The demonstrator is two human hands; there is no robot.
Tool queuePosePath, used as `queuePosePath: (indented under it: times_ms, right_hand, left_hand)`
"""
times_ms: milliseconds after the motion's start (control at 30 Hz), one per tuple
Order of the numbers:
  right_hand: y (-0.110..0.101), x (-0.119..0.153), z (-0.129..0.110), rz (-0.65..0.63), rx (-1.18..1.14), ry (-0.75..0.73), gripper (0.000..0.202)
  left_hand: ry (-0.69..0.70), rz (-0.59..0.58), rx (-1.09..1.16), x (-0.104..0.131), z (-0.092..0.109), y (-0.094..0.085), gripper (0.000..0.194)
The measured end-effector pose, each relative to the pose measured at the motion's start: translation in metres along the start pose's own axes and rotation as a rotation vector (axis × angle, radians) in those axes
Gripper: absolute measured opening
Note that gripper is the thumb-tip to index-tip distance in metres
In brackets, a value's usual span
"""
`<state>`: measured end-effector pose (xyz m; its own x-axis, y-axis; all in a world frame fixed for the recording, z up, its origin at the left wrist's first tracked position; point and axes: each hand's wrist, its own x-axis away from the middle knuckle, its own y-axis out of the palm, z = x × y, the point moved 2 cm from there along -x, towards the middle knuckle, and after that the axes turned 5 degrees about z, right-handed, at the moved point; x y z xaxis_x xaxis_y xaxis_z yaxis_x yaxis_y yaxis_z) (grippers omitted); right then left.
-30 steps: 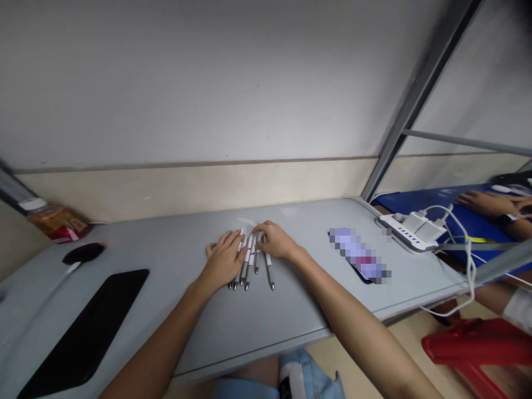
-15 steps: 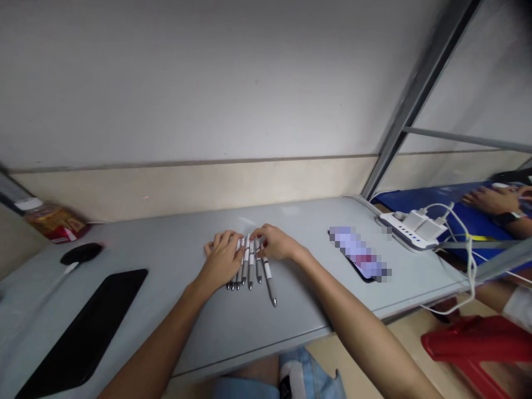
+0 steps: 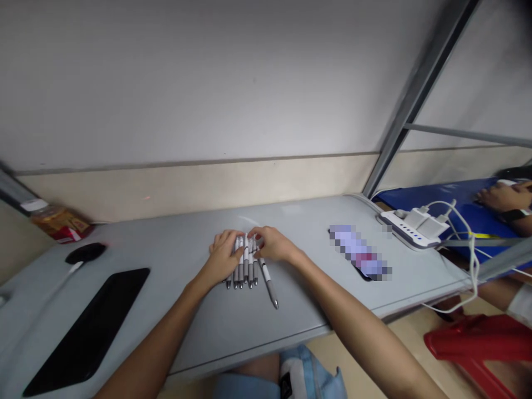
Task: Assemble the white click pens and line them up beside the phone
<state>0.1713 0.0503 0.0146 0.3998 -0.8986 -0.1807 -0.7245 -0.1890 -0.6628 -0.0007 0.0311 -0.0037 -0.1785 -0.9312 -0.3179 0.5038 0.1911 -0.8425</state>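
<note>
Fingers of the left hand rest bent over the left side of the row of pens on the desk, and those of the right hand curl at its right side; whether either set clamps a pen cannot be determined. Apply light, even pressure from both sides, keeping the barrels parallel and flat to prevent riding up. Compared with the earlier frame, the right-hand pens lie closer to the row, while the slanted pen remains angled outward.
</note>
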Motion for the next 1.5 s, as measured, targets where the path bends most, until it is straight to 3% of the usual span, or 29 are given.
queuePosePath:
  times_ms: [367, 633, 1000, 1367, 1500]
  right_hand:
    - [0.004, 0.005, -0.005, -0.002, 0.04, -0.003, 0.051]
    - [0.014, 0.006, -0.009, 0.02, 0.084, -0.065, 0.033]
    - [0.016, 0.009, -0.009, 0.082, 0.115, -0.043, 0.039]
    - [-0.005, 0.004, 0.002, -0.007, -0.016, 0.051, 0.058]
    - [-0.01, 0.003, 0.009, -0.038, 0.0, 0.029, 0.055]
  left_hand:
    - [0.085, 0.1, 0.099, -0.001, 0.001, 0.0, 0.031]
    - [0.077, 0.056, 0.078, 0.0, 0.003, -0.001, 0.029]
    - [0.079, 0.026, 0.064, 0.0, 0.002, 0.001, 0.028]
    - [0.082, 0.058, 0.093, -0.001, 0.002, -0.002, 0.03]
    - [0.057, 0.073, 0.085, -0.001, 0.002, -0.005, 0.028]
